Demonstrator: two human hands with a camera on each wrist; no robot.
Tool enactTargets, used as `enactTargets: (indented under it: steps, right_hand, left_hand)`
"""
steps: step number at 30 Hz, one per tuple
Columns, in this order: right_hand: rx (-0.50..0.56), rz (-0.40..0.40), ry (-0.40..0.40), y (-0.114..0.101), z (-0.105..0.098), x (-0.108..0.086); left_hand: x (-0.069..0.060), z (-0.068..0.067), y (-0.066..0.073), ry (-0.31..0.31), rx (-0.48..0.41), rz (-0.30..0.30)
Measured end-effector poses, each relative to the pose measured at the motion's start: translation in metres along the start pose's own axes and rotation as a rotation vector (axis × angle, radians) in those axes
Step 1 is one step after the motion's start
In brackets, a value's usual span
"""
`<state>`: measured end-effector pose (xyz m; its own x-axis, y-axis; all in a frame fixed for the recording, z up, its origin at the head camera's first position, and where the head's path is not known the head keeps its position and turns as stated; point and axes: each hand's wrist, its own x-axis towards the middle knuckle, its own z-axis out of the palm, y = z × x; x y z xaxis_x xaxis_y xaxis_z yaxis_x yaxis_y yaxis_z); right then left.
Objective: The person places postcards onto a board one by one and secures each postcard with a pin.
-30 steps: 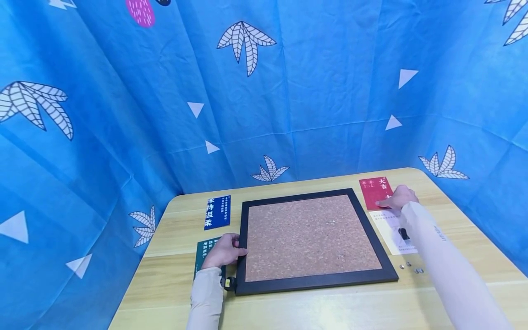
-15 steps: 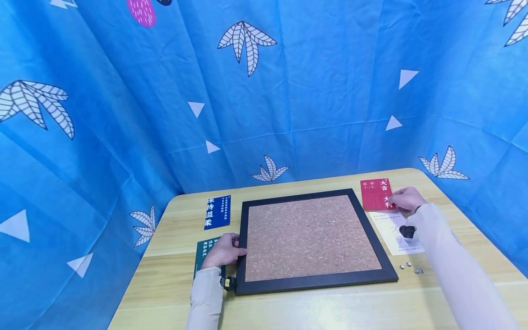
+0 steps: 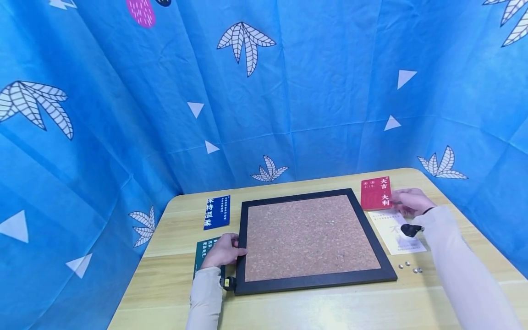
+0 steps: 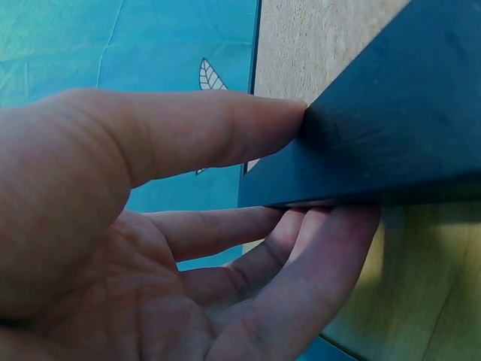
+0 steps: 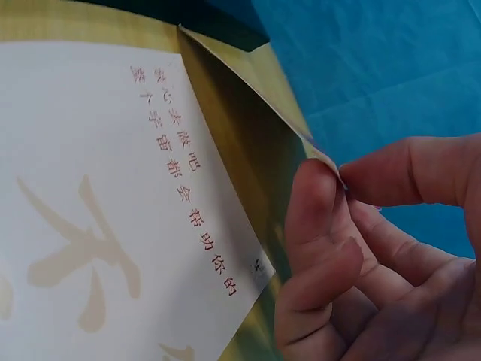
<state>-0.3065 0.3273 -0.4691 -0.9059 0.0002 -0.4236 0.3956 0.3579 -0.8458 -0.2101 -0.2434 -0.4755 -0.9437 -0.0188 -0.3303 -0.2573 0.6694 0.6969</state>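
1. Behind everything: a blue curtain (image 3: 313, 91) with white leaves and triangles, hanging just past the far edge of the tabletop (image 3: 288, 311), presumably as a plain screen.
2. Near the middle of the tabletop: a cork board (image 3: 309, 238) in a black frame (image 3: 315, 281), lying flat with cork upward, likely central for easy reach from either side.
3. At the board's left rail: the left hand (image 3: 224, 250), thumb on top of the black frame, other fingers bent against the outer side; holding the rail, probably as a brace against sliding.
4. Toward the far right corner of the tabletop: the right hand (image 3: 412, 201), thumb and finger closed to a narrow pinch on the red card (image 3: 375, 193), beside the board's right rail. Tilted and nearly edge-on in the right wrist view; taken by the edge perhaps for being so thin.
5. Between board and right edge, nearer than the red one: a white card (image 3: 387, 233), flat.
6. Toward the left edge: a blue card (image 3: 217, 213) and, nearer, a green card (image 3: 202, 252), partly hidden by the left hand; cannot tell whether touched.
7. Off the board's near right corner: four metal pieces (image 3: 415, 270), loosely grouped, maybe for easy picking.
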Motion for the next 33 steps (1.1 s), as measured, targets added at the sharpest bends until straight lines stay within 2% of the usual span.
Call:
enactTargets:
  steps: [5,11,25,33]
  right_hand:
    - [0.036,0.006,-0.011,0.0,-0.002,-0.002]
    - [0.066,-0.033,-0.027,-0.002,-0.005,-0.005]
    - [0.054,-0.064,-0.022,-0.011,-0.007,-0.01]
    - [0.085,-0.117,-0.091,-0.024,-0.002,-0.013]
  left_hand:
    - [0.0,0.0,0.0,-0.002,0.0,-0.004]
    - [0.001,0.001,0.0,-0.002,0.004,-0.001]
    - [0.003,0.002,0.0,0.007,0.003,-0.011]
    - [0.004,0.001,0.0,0.006,0.015,-0.008]
